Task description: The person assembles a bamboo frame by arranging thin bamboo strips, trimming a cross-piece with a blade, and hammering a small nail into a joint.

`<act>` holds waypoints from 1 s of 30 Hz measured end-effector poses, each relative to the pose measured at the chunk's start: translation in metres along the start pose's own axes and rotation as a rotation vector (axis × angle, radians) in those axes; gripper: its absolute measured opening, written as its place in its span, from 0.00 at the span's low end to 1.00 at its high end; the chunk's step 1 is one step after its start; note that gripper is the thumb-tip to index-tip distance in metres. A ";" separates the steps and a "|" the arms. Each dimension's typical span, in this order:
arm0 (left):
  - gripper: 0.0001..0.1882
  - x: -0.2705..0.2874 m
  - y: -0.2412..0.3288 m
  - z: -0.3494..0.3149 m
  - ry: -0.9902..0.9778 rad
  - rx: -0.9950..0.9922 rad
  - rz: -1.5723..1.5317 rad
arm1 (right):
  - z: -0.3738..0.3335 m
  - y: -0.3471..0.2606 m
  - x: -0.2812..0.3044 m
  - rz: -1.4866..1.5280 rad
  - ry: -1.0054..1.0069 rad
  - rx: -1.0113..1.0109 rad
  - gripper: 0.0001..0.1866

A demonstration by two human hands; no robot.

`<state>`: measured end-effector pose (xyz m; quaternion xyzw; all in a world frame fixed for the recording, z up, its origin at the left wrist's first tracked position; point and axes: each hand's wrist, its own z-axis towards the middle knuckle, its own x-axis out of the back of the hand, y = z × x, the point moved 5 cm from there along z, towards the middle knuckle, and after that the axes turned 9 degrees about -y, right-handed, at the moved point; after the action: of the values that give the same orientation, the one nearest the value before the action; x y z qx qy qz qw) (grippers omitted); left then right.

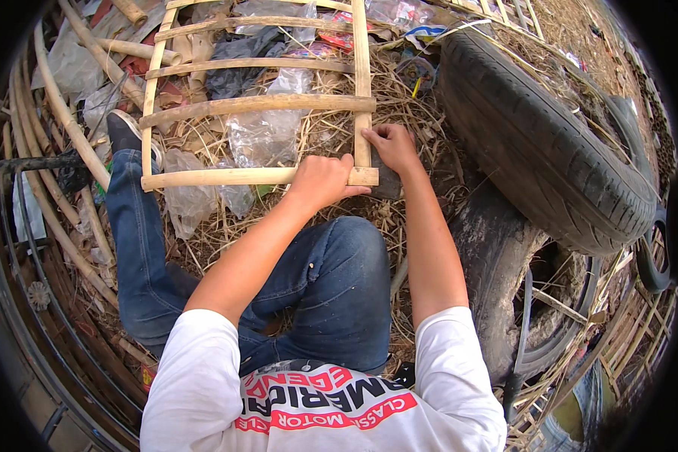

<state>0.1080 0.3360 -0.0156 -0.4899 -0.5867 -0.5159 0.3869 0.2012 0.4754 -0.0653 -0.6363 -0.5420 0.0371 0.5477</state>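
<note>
In front of me lies a ladder-like bamboo frame (258,106), made of two long side strips with several slats across them. My left hand (320,181) is wrapped over the nearest slat (226,177), close to its right end, the thumb pointing right along it. On the right side strip (362,71), just above that corner, my right hand (394,145) has thumb and fingertips pinched at the strip's edge. Whether a small piece sits between those fingertips I cannot make out. The side strip meets the nearest slat between my two hands.
Two worn tyres, one leaning (542,143) and one lower (490,271), stand close on my right. Bamboo poles (68,113) lie at the left beside my outstretched leg (139,241). Straw, clear plastic bags (267,132) and a dark bag (241,64) litter the ground under the frame.
</note>
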 end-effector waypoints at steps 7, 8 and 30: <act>0.34 0.001 -0.001 0.001 0.017 0.000 -0.007 | 0.001 0.000 -0.001 0.014 0.039 0.016 0.20; 0.34 0.001 0.000 0.001 0.021 0.000 -0.011 | 0.002 0.001 -0.001 0.019 0.046 0.020 0.20; 0.33 0.004 0.001 0.000 -0.018 0.028 -0.042 | 0.000 -0.004 -0.001 -0.047 0.086 0.004 0.20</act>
<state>0.1085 0.3365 -0.0113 -0.4768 -0.6075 -0.5110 0.3776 0.1990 0.4740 -0.0629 -0.6233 -0.5326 -0.0020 0.5725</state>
